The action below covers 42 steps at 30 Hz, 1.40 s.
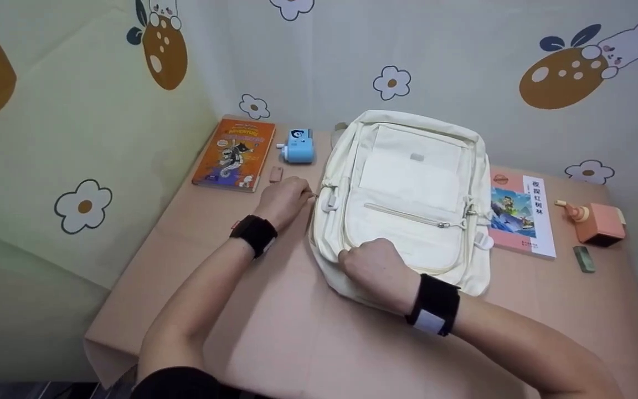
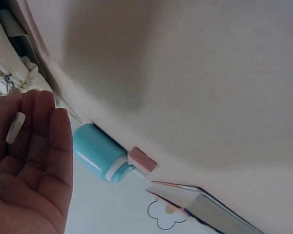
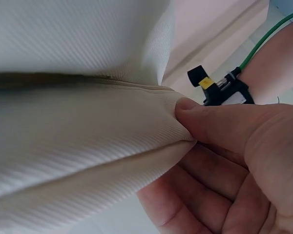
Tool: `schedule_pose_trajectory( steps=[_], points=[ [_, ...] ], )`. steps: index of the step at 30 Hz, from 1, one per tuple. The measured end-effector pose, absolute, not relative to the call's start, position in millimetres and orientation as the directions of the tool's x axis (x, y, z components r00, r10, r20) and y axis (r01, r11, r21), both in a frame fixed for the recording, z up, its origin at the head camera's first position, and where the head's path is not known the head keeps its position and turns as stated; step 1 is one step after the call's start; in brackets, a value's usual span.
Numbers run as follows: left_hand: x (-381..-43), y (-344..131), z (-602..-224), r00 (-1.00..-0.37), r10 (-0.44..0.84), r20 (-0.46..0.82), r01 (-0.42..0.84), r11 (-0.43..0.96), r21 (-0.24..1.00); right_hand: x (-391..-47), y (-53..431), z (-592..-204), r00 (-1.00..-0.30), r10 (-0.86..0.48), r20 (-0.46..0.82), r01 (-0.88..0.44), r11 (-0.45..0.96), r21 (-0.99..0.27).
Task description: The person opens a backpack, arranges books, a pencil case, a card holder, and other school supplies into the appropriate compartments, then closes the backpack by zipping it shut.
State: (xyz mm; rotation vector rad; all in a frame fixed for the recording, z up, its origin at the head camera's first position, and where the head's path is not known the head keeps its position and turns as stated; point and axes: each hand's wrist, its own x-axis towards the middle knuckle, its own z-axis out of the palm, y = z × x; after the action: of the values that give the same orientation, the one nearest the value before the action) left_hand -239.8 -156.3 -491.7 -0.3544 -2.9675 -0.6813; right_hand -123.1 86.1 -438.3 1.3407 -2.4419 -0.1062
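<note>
A cream backpack (image 1: 410,166) lies on the table with its zipped front panel facing up. At its left side my left hand (image 1: 286,202) pinches a zipper pull; in the left wrist view, the metal slider (image 2: 9,82) shows just past the fingertips. A small whitish tab (image 2: 15,127) lies against the curled fingers of that hand. Lower down, my right hand (image 1: 380,271) grips the lower left edge of the front pocket. Its thumb presses the ribbed fabric (image 3: 112,122) against the fingers in the right wrist view, beside a zipper seam (image 3: 136,86).
Left of the backpack are an orange book (image 1: 236,155), a blue pencil sharpener (image 1: 299,149) and a pink eraser (image 1: 276,174). To its right lie a paperback (image 1: 524,216), partly under the bag, a pink pencil sharpener (image 1: 598,224) and a green eraser (image 1: 584,259).
</note>
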Motion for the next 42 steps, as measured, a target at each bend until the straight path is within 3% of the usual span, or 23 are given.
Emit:
schedule_pose_trajectory(
  steps=[10, 16, 20, 25, 31, 36, 42],
  points=[
    [-252, -151, -500, -0.975, 0.178, 0.134, 0.22, 0.865, 0.45, -125, 88, -439, -0.496, -0.837, 0.23, -0.809, 0.542, 0.228],
    [-236, -152, -492, -0.947, 0.26, 0.189, 0.315, 0.862, 0.397, -126, 91, -441, -0.521, -0.826, 0.217, -0.81, 0.558, 0.18],
    [-214, -154, -484, -0.891, 0.402, 0.211, 0.454, 0.809, 0.373, -126, 93, -442, -0.54, -0.812, 0.222, -0.809, 0.573, 0.131],
    [-177, -159, -483, -0.755, 0.649, 0.094, 0.62, 0.66, 0.425, -125, 97, -442, -0.555, -0.801, 0.223, -0.799, 0.588, 0.126],
    [-160, -144, -492, -0.658, 0.744, 0.117, 0.715, 0.567, 0.409, -127, 100, -441, -0.562, -0.792, 0.239, -0.782, 0.603, 0.158],
    [-162, -137, -496, -0.67, 0.726, 0.152, 0.714, 0.576, 0.398, -126, 110, -442, -0.589, -0.761, 0.273, -0.782, 0.622, 0.048],
    [-164, -129, -493, -0.737, 0.645, 0.202, 0.658, 0.618, 0.429, -122, 159, -431, -0.711, -0.682, 0.172, -0.703, 0.696, -0.146]
  ],
)
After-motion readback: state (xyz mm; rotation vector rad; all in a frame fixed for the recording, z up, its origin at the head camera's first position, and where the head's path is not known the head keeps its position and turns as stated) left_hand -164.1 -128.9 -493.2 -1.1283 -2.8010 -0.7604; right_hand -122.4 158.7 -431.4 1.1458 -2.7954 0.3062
